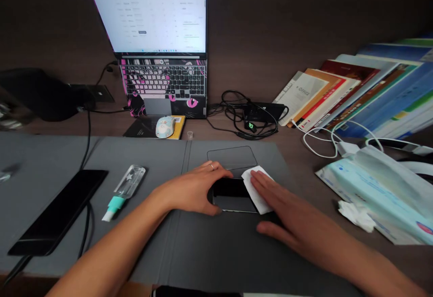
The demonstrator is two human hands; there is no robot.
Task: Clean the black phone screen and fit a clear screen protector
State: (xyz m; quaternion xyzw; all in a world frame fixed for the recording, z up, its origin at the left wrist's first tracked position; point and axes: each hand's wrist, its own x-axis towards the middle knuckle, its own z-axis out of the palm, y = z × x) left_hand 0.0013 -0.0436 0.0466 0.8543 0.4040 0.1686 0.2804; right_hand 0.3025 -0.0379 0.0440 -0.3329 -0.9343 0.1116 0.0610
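A smartphone (pixel 233 194) with a dark, glossy screen lies flat on the grey desk mat (pixel 203 252). My left hand (pixel 194 189) grips its left end, thumb at the near edge and fingers at the far edge. Under the flat fingers of my right hand (pixel 280 202), a folded white tissue (pixel 259 191) is pressed against the phone's right end; the thumb stands apart. Just behind the phone lies a clear screen protector (pixel 233 153) with a thin black border. To the left rests a clear spray bottle (pixel 126 189) with a mint-green neck.
A black power bank-like slab (pixel 61 211) with cables lies on the left. Behind stand a laptop (pixel 164 80), a mouse (pixel 165 127) and a charger with coiled cable (pixel 264 113). Leaning books (pixel 338 89), a tissue pack (pixel 385 193) and a crumpled tissue (pixel 356 215) are on the right.
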